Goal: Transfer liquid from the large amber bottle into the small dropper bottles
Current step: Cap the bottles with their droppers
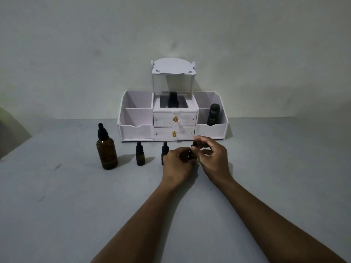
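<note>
Head view: the left hand (177, 162) grips the body of a small dark glass dropper bottle (190, 155) low over the grey bench (76, 205), and the right hand (213, 158) pinches its black cap. Just left stand a second small dropper bottle (164, 151), a third small dropper bottle (140, 156) and the capped large amber glass bottle (107, 151)
</note>
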`<state>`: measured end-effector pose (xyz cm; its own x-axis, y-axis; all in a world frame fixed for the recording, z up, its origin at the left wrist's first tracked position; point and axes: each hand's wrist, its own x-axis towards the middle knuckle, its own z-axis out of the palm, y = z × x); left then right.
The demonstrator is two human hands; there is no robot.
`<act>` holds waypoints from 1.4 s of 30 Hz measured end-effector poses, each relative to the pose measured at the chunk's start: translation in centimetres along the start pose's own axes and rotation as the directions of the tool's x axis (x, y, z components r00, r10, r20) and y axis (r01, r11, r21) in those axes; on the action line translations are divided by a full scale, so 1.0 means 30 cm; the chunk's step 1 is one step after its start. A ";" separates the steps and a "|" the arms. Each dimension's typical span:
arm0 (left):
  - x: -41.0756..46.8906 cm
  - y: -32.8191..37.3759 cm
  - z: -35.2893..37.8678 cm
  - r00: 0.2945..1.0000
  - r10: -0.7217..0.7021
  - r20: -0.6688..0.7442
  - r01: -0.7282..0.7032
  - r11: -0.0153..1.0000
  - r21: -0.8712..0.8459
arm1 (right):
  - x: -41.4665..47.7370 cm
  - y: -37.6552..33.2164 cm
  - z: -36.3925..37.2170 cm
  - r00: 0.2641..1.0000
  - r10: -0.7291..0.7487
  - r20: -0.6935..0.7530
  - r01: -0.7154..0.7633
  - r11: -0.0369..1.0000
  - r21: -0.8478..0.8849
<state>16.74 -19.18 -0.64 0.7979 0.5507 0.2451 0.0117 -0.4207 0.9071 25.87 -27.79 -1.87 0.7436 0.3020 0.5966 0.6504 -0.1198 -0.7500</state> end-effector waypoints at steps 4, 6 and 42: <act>-0.031 0.009 -0.026 0.996 -0.082 0.039 0.083 0.996 -0.042 | 0.001 -0.005 -0.009 0.999 0.022 -0.023 -0.022 1.000 0.020; -0.053 0.017 -0.049 0.992 -0.087 0.092 0.089 0.996 -0.023 | 0.000 -0.009 -0.012 0.999 0.020 -0.030 -0.020 1.000 0.006; 0.014 -0.288 -0.769 0.990 -0.051 -0.128 0.047 0.998 -0.034 | 0.114 -0.476 0.583 0.901 -0.150 0.408 0.109 0.986 0.123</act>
<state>3.06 1.31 -0.48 0.7123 0.6594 0.2405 0.0288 -0.3698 0.9287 16.40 -8.52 5.89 0.5089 0.6756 0.5334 0.7034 0.0308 -0.7101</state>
